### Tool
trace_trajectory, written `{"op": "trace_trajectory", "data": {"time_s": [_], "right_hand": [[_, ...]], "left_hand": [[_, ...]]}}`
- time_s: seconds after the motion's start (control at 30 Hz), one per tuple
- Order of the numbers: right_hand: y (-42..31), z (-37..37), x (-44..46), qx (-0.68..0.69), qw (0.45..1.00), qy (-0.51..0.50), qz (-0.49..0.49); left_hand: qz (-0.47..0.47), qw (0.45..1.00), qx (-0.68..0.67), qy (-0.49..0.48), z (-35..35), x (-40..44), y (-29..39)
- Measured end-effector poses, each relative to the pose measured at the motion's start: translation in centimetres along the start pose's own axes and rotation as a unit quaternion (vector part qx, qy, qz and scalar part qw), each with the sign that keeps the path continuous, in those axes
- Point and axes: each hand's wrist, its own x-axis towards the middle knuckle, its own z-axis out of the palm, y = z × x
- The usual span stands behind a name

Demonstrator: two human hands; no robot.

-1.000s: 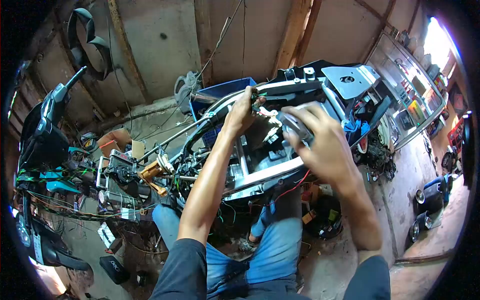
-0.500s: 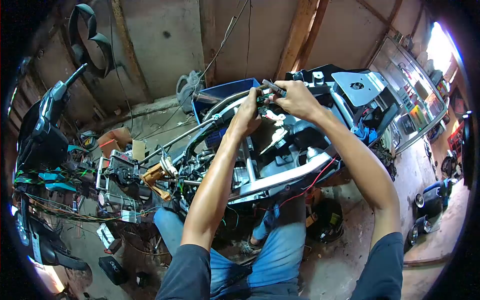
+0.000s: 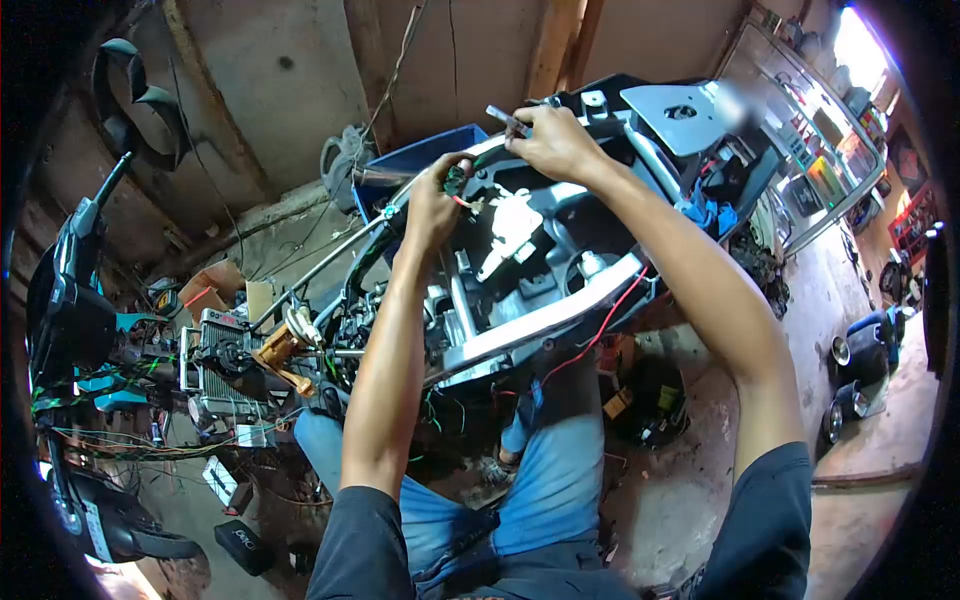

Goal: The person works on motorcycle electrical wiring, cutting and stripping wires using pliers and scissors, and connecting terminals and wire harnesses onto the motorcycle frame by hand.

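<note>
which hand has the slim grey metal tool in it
The right hand: the slim grey metal tool sticks out past its fingers, while the left hand grips a small dark-and-green part instead.

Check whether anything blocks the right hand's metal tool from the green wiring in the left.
Nothing visible stands between the metal tool in the right hand and the green wiring, though the left hand partly covers it.

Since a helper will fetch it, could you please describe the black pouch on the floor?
Start at the vehicle frame across the middle, then look down to the floor left of the person's jeans. The black pouch lies there, just below a white box in view; its dark body with pale lettering sets it apart.
</note>
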Motion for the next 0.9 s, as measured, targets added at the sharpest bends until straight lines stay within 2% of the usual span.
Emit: {"op": "trace_trajectory", "data": {"time_s": [0.03, 0.1, 0.17, 0.23, 0.27, 0.3, 0.33, 0.37, 0.4, 0.5, 0.53, 0.57, 0.63, 0.73, 0.77, 0.83, 0.87, 0.9], "right_hand": [[0.0, 0.0, 0.1, 0.018, 0.999, -0.014, 0.027], [1.0, 0.5, 0.4, -0.004, 0.999, 0.017, -0.033], [1.3, 0.4, 0.5, -0.005, 0.998, 0.029, -0.050], [1.4, 0.7, 0.9, -0.042, 0.999, 0.033, -0.009], [1.2, 0.7, 0.9, -0.038, 0.999, 0.039, -0.001], [1.1, 0.6, 1.0, -0.035, 0.998, 0.048, 0.004], [0.8, 0.8, 1.1, -0.045, 0.997, 0.068, 0.005], [0.9, 0.2, 1.0, -0.046, 0.998, 0.039, -0.004], [0.7, 0.3, 1.0, -0.050, 0.998, 0.045, 0.006], [0.5, -0.2, 1.0, -0.047, 0.998, 0.036, 0.015], [0.6, -0.2, 1.1, -0.052, 0.998, 0.039, 0.015], [0.6, -0.2, 1.3, -0.057, 0.997, 0.042, 0.015], [0.7, -0.3, 1.1, -0.021, 0.999, 0.038, 0.007], [0.8, -0.1, 1.2, -0.054, 0.998, 0.044, 0.003], [1.0, -0.1, 1.3, -0.054, 0.998, 0.039, -0.006], [1.2, -0.3, 1.2, -0.050, 0.998, 0.025, -0.035], [1.4, -0.8, 0.9, -0.037, 0.995, 0.007, -0.090], [1.6, -0.6, 0.9, -0.042, 0.995, -0.027, -0.087]], "left_hand": [[-0.040, 0.999, 0.024, -0.011, -0.4, -0.3, -0.1], [-0.040, 0.996, -0.074, -0.024, -0.6, -0.7, -1.0], [-0.096, 0.988, -0.119, -0.012, -0.6, -0.7, -1.4], [-0.102, 0.977, -0.188, -0.004, -0.4, -0.2, -1.0], [-0.107, 0.989, -0.106, 0.006, -0.8, -0.5, -0.2], [-0.140, 0.987, -0.081, 0.025, -1.1, -1.2, 2.6], [-0.152, 0.985, -0.086, 0.014, -1.1, -1.1, 1.8], [-0.163, 0.982, -0.090, 0.004, -1.3, -1.1, 1.1], [-0.152, 0.987, -0.051, 0.020, -1.2, -1.3, 3.1], [-0.109, 0.990, -0.088, -0.021, -1.1, -0.6, 0.6], [-0.136, 0.989, -0.063, -0.009, -1.1, -1.0, 1.5], [-0.133, 0.983, -0.123, -0.020, -1.0, -0.6, 0.6], [-0.109, 0.989, -0.095, -0.022, -1.0, -0.5, 0.3], [-0.140, 0.972, -0.187, -0.019, -0.7, -0.6, -0.2], [-0.091, 0.986, -0.138, -0.015, -0.7, -0.6, -0.4], [-0.087, 0.989, -0.116, -0.031, -0.8, -0.5, 0.1], [-0.066, 0.994, -0.071, -0.051, -0.9, -0.1, -1.6], [-0.026, 0.990, -0.126, -0.059, -0.8, -0.5, -2.0]]}}
